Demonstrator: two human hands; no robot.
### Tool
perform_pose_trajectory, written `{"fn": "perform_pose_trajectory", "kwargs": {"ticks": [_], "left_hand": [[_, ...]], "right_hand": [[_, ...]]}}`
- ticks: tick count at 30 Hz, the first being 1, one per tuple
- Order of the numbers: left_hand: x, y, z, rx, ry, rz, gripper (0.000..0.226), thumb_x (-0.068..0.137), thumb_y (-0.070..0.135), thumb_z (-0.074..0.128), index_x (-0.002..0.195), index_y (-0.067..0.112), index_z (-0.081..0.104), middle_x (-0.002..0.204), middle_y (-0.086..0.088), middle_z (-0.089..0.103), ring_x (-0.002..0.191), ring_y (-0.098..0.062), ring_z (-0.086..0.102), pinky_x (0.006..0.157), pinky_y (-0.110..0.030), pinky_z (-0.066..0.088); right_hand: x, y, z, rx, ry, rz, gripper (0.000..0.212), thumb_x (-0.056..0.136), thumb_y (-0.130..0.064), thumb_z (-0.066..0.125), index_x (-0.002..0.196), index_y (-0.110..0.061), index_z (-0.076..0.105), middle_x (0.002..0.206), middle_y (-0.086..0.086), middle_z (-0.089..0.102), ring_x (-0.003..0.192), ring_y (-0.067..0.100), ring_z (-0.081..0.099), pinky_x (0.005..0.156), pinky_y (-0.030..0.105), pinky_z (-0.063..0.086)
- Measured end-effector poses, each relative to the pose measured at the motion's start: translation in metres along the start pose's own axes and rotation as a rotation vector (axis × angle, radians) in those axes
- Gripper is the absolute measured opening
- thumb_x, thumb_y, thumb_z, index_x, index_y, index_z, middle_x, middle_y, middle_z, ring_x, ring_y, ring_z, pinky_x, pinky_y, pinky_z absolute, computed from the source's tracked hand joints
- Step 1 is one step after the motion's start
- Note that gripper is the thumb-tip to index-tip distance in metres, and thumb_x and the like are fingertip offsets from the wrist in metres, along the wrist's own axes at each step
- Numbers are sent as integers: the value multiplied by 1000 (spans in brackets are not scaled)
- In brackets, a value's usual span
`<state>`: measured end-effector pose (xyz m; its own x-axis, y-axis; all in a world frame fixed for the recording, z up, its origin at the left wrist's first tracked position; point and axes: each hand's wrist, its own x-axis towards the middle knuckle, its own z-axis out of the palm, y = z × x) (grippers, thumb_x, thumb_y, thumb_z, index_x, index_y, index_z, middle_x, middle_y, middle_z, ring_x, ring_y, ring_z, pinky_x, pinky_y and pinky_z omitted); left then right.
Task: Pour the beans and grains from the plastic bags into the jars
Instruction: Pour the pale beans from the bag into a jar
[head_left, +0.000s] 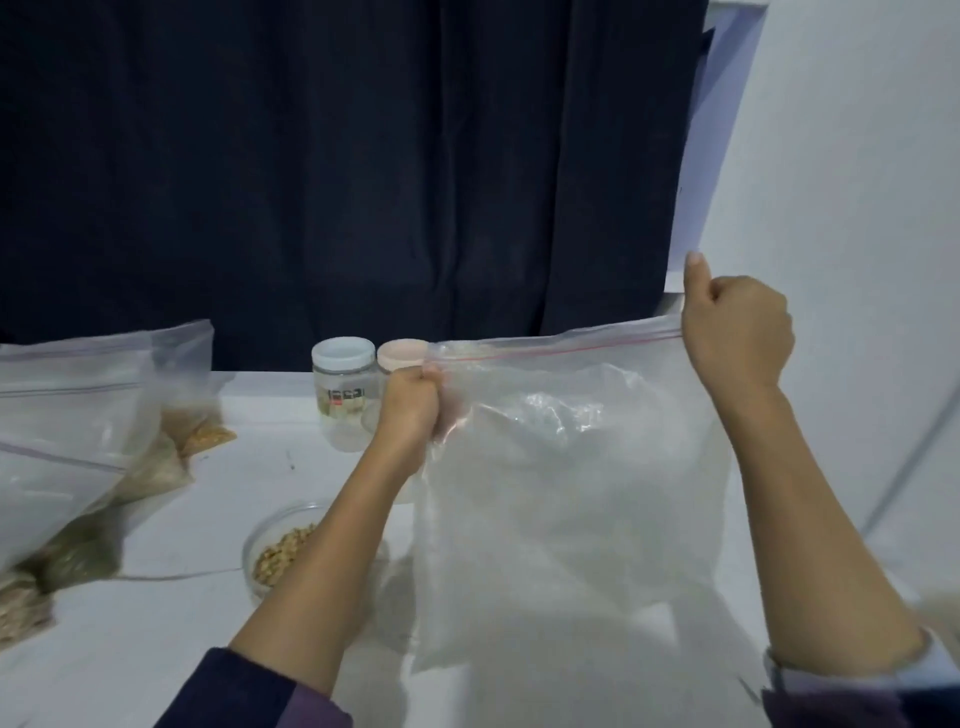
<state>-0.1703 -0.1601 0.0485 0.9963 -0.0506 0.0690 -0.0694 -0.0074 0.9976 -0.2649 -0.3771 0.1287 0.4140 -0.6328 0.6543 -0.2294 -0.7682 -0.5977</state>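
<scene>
Gripping the bag by both top corners, left hand and right hand should part the seal evenly (it looks nearly empty).

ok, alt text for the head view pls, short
Both hands hold a large clear zip bag up by its top corners, left hand and right hand, over a white table. Behind stand two lidded jars; an open jar of beans and more bags lie left.
</scene>
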Motion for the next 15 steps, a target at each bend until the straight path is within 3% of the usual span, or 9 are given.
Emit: {"fn": "perform_pose_trajectory", "kwargs": {"ticks": [3,5,7,9,11,13,15], "left_hand": [[0,-25,20,153,-44,-73,28,102,17,34,113,3,56,93,-13,59,66,-17,52,50,-25,40],[-3,-44,33,230,-45,-122,25,103,19,34,112,3,51,91,-14,58,63,-18,53,45,-26,42],[-10,-67,45,298,-26,-155,23,103,18,33,108,3,48,88,-15,57,57,-19,54,40,-26,44],[-17,-94,54,375,18,-155,18,102,14,33,101,3,46,94,-20,57,57,-23,56,39,-27,45],[-22,-123,61,486,38,-137,14,99,9,34,98,2,46,101,-25,59,75,-35,62,57,-34,51],[-24,-144,65,582,54,-101,15,97,4,36,105,-3,47,105,-26,59,96,-39,60,77,-39,46],[-25,-158,66,647,93,-29,22,95,1,41,116,-3,46,109,-21,56,107,-38,53,84,-38,41]], "right_hand": [[12,22,13,-88,-109,50,61,103,-46,26,64,-3,47,69,9,48,67,29,43,66,33,29],[12,41,31,-150,-215,67,63,103,-48,23,89,2,59,93,18,56,84,33,50,72,34,31],[3,62,53,-193,-312,60,62,103,-47,23,112,4,57,114,22,54,102,39,52,78,38,35],[-12,86,76,-215,-394,44,56,103,-43,27,120,4,53,122,23,50,110,41,49,84,43,38],[-33,110,95,-256,-447,17,51,103,-39,31,121,3,52,123,21,49,112,39,47,87,45,39],[-55,135,109,-287,-486,-17,45,102,-35,36,119,2,55,122,19,50,111,36,47,84,43,40],[-76,160,119,-295,-529,-52,38,102,-30,40,114,0,60,119,17,54,110,35,49,83,42,41]]}}
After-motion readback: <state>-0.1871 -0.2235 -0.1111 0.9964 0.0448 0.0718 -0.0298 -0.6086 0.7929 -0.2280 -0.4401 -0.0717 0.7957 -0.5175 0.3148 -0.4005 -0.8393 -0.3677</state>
